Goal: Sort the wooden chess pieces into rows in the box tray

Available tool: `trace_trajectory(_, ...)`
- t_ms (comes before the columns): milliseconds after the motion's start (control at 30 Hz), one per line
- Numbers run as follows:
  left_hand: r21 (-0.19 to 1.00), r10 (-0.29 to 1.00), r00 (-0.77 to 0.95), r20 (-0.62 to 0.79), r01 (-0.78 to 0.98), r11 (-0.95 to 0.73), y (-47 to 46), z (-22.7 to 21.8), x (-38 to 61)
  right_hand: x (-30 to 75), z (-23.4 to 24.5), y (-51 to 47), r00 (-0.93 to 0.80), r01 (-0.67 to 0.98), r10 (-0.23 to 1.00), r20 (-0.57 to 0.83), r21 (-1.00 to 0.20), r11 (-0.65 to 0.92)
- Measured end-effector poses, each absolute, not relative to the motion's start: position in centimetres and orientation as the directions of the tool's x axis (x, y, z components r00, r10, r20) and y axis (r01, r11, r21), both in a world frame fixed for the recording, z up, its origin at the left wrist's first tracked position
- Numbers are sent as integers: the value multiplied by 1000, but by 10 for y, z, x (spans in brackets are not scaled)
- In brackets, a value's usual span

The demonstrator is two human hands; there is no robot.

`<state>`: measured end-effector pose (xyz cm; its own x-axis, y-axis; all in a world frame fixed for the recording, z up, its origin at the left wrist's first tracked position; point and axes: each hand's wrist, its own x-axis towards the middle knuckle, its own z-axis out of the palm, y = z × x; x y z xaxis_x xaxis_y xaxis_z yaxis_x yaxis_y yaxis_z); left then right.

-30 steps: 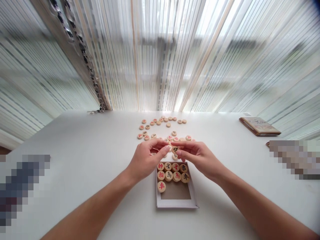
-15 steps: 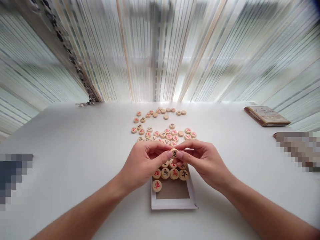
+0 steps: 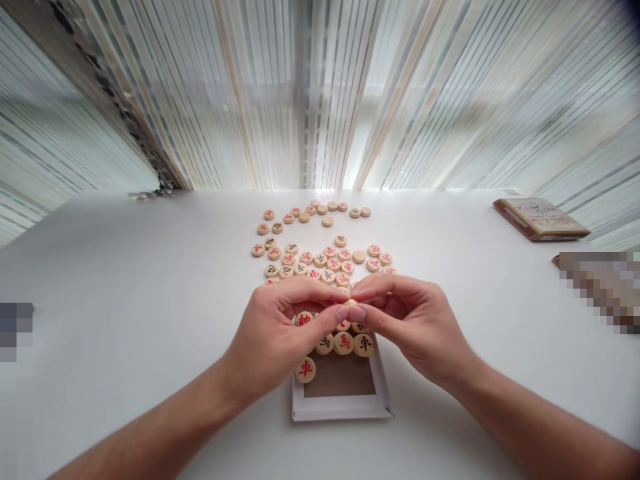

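Note:
Both my hands meet above a shallow white box [image 3: 341,408] on the white table. My left hand [image 3: 280,333] and my right hand [image 3: 410,320] pinch one round wooden chess piece [image 3: 350,303] between their fingertips; only its edge shows. Several wooden chess pieces [image 3: 344,343] with red or black characters lie in rows inside the box, partly hidden by my fingers. Just beyond my hands lie several loose pieces [image 3: 320,257], scattered on the table.
A flat brown box lid [image 3: 540,219] lies at the far right of the white table [image 3: 150,300]. Striped curtains hang behind the table's far edge. Blurred patches sit at the left and right edges.
My hands have stayed pinched on the piece and turned it, so its black character no longer faces me. The view has tilted, so table and box sit lower toward me.

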<state>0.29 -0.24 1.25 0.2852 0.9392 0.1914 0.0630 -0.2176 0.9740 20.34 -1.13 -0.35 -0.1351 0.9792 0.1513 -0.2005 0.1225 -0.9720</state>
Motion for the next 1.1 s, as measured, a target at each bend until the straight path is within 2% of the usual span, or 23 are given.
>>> trace_trajectory(233,960,916,316,248,48,-276,-1,16,3,203,-7,-11,-155,-269,979,135,-959,90)
trace_trajectory(433,953,908,323,266,52,-298,-2,13,3,202,-5,-13,-151,-263,979,134,-960,90)
trace_trajectory(600,950,906,325,270,62,-305,-5,15,4,202,-4,-14,-141,-279,987,75,-960,33)
trace_trajectory(833,989,931,341,127,-114,-93,-4,19,6,205,-3,-12,-243,-370,969,-55,-918,-145)
trace_trajectory(1100,964,938,347,15,-253,78,0,17,8,206,1,-11,-283,-394,951,-124,-889,-233)
